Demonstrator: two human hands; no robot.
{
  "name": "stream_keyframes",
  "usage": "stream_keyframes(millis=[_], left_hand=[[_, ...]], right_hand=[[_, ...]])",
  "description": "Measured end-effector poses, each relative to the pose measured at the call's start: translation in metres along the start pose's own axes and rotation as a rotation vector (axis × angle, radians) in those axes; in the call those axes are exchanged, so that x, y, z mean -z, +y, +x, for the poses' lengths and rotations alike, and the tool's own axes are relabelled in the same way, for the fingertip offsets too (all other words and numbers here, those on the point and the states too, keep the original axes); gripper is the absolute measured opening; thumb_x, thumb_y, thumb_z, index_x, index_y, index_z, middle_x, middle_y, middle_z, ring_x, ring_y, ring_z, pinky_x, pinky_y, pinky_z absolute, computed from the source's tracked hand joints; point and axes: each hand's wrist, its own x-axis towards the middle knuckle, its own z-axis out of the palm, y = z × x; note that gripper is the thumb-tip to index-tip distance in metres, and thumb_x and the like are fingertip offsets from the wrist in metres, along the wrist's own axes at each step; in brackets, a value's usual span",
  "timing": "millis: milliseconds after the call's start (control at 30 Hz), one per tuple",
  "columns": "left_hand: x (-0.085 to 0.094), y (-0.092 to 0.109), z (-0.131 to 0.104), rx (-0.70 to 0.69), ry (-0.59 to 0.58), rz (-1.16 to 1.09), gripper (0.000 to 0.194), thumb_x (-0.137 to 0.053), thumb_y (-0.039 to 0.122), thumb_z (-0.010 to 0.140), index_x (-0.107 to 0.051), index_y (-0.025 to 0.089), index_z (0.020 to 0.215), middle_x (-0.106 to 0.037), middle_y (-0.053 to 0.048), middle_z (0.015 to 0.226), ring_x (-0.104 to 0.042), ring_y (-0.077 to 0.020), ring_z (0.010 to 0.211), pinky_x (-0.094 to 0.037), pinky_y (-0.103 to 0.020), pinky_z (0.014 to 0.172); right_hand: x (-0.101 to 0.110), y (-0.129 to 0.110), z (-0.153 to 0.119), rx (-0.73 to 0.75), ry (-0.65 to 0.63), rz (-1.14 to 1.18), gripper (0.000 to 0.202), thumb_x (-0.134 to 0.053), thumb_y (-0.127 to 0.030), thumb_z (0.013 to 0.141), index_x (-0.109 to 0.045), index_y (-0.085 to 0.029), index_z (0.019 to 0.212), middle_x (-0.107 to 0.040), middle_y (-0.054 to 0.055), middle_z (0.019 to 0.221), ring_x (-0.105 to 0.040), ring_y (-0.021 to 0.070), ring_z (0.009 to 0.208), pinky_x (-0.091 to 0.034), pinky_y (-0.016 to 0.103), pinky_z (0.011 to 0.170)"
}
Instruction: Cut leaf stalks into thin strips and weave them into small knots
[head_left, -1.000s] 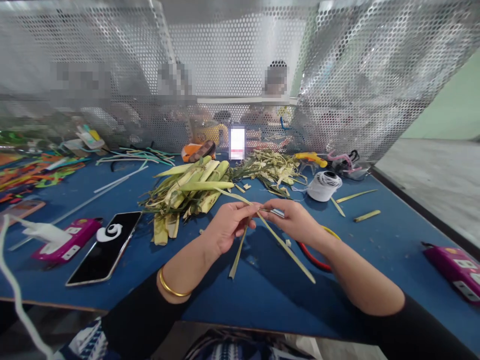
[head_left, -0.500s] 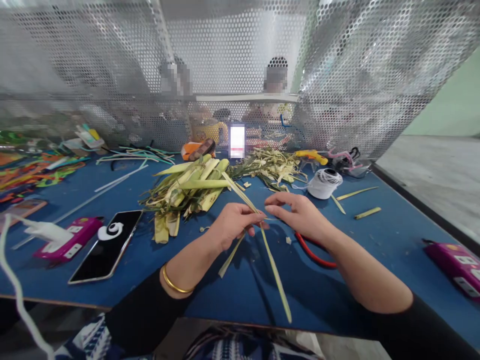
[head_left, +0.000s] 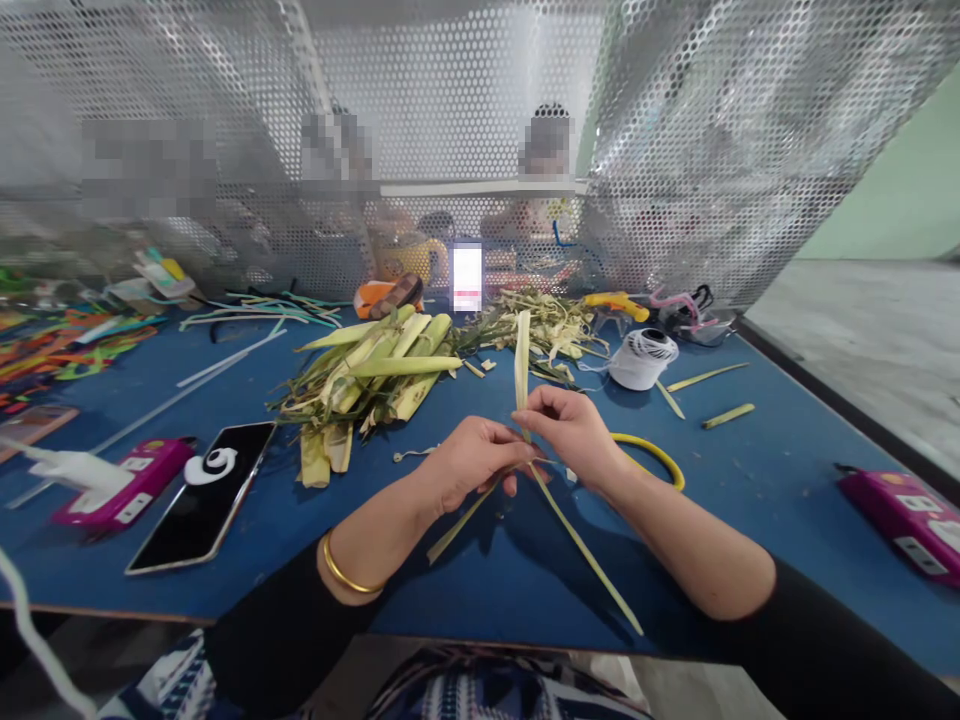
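Observation:
My left hand (head_left: 480,458) is closed, pinching pale green leaf strips where they cross. One narrow strip (head_left: 589,560) slants from its fingers toward the table's front edge, and a shorter end hangs to the lower left. My right hand (head_left: 571,432) is closed just to the right, with thumb and fingers on a wider leaf strip (head_left: 523,350) that stands upright. A thin thread seems to run between the hands, though the fingers hide most of it. Under my right forearm a curved yellow handle (head_left: 660,455) shows, its remainder hidden.
A heap of husk-like leaves (head_left: 390,370) lies left of centre, with dry scraps (head_left: 540,320) behind. A white thread spool (head_left: 643,362), a phone (head_left: 202,500) and magenta power strips (head_left: 124,487) lie on the blue table. A perforated screen (head_left: 465,100) stands behind; people show through it.
My right hand has moved in and taken hold of the upper strip, which has swung from leaning left to upright. The lower strip end has shifted right. A yellow handle now shows where red did.

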Motion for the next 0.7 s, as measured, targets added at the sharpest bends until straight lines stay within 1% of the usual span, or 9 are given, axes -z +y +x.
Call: stream_keyframes(millis=[133,167,200,300,367,467,533,600,700], left_hand=[[0.001,-0.003,0.003,-0.014,0.098,-0.073,0.019,-0.065,0.029,0.075,-0.07,0.012,0.069,-0.073,-0.011,0.081,-0.048,-0.0046,0.041,-0.023,-0.017,0.033],[0.002,-0.002,0.003,-0.03,0.12,-0.11,0.022,-0.065,0.033,0.076,-0.071,0.012,0.072,-0.073,-0.011,0.081,-0.048,-0.0048,0.042,-0.022,-0.017,0.033],[0.004,-0.002,0.004,-0.05,0.134,-0.148,0.026,-0.065,0.037,0.076,-0.072,0.012,0.076,-0.072,-0.011,0.08,-0.048,-0.0052,0.043,-0.021,-0.017,0.033],[0.009,0.0,0.004,-0.1,0.165,-0.231,0.039,-0.064,0.048,0.074,-0.072,0.011,0.081,-0.069,-0.009,0.073,-0.049,-0.0066,0.046,-0.021,-0.018,0.034],[0.012,0.001,0.005,-0.106,0.204,-0.226,0.038,-0.071,0.048,0.068,-0.071,0.011,0.078,-0.067,-0.008,0.071,-0.049,-0.0064,0.047,-0.022,-0.018,0.035],[0.011,0.002,0.005,-0.108,0.271,-0.184,0.034,-0.081,0.038,0.056,-0.069,0.011,0.073,-0.065,-0.004,0.069,-0.048,-0.0057,0.047,-0.024,-0.017,0.036],[0.01,0.002,0.005,-0.115,0.311,-0.171,0.033,-0.082,0.035,0.055,-0.069,0.012,0.075,-0.061,-0.001,0.062,-0.048,-0.006,0.046,-0.025,-0.017,0.037],[0.009,0.001,0.005,-0.124,0.34,-0.164,0.032,-0.081,0.035,0.057,-0.07,0.012,0.077,-0.059,0.0,0.058,-0.047,-0.0065,0.046,-0.026,-0.018,0.037],[0.008,0.0,0.007,-0.133,0.358,-0.168,0.029,-0.08,0.034,0.059,-0.069,0.012,0.074,-0.063,-0.002,0.061,-0.047,-0.0063,0.045,-0.025,-0.018,0.036]], right_hand=[[0.014,-0.011,-0.001,0.209,0.159,-0.36,0.024,-0.053,-0.037,0.083,-0.057,-0.019,0.069,-0.055,0.001,0.07,-0.047,0.0133,0.064,-0.035,0.026,0.059],[0.018,-0.015,-0.003,0.25,0.173,-0.444,0.026,-0.051,-0.038,0.085,-0.058,-0.019,0.069,-0.056,0.002,0.072,-0.047,0.0133,0.064,-0.035,0.026,0.06],[0.022,-0.02,-0.005,0.27,0.131,-0.504,0.029,-0.05,-0.039,0.087,-0.057,-0.019,0.067,-0.055,0.002,0.07,-0.047,0.0129,0.063,-0.033,0.026,0.059],[0.028,-0.029,-0.01,0.19,-0.098,-0.633,0.036,-0.052,-0.044,0.086,-0.055,-0.019,0.06,-0.051,-0.001,0.06,-0.042,0.0114,0.055,-0.029,0.025,0.053],[0.026,-0.028,-0.011,0.083,-0.191,-0.658,0.03,-0.057,-0.042,0.082,-0.056,-0.02,0.062,-0.052,-0.002,0.056,-0.041,0.0109,0.052,-0.026,0.024,0.051],[0.02,-0.022,-0.009,-0.027,-0.211,-0.601,0.019,-0.059,-0.036,0.079,-0.059,-0.02,0.069,-0.056,-0.003,0.057,-0.044,0.0112,0.053,-0.027,0.023,0.051],[0.017,-0.018,-0.008,-0.052,-0.201,-0.576,0.02,-0.062,-0.037,0.077,-0.059,-0.02,0.067,-0.057,-0.003,0.056,-0.045,0.0114,0.052,-0.027,0.023,0.051],[0.015,-0.016,-0.008,-0.044,-0.205,-0.581,0.023,-0.061,-0.037,0.077,-0.057,-0.02,0.063,-0.056,-0.003,0.055,-0.043,0.011,0.05,-0.026,0.024,0.05],[0.016,-0.018,-0.01,0.021,-0.209,-0.606,0.028,-0.058,-0.033,0.08,-0.051,-0.02,0.057,-0.051,-0.003,0.054,-0.039,0.0103,0.051,-0.024,0.024,0.05]])
